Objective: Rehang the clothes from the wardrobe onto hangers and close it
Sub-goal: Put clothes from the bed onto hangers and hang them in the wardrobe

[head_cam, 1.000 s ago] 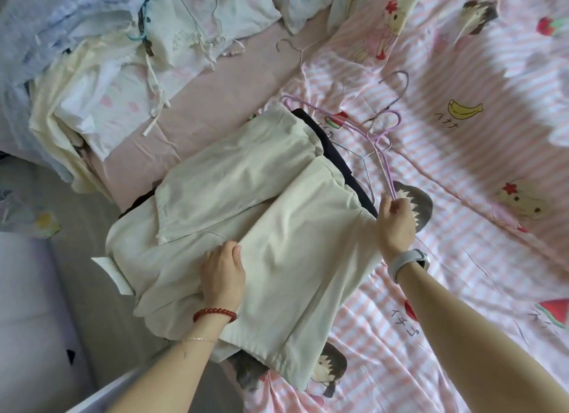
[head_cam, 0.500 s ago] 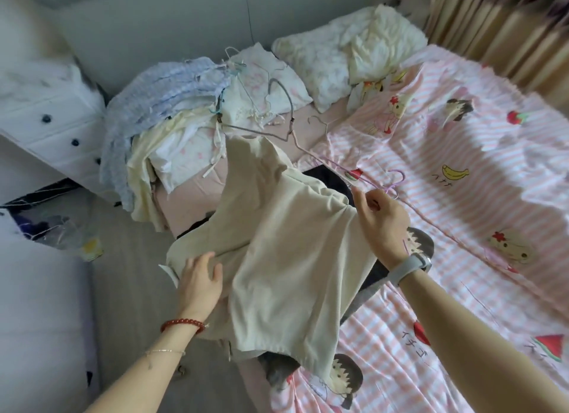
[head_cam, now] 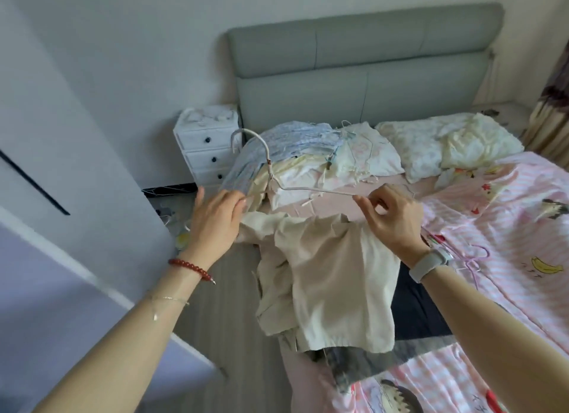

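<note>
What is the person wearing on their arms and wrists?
Both forearms are bare, with no sleeves in view. The left wrist has a red bead bracelet and, further up the forearm, a thin gold chain. The right wrist has a light grey watch band.

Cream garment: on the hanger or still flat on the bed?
On the hanger. The cream garment drapes over the wire hanger, lifted off the bed; the right hand pinches the hanger's end, the left hand open beside it.

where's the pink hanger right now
In the head view the pink hanger lies on the striped bedspread at right, just beyond the right wrist's watch.
</note>
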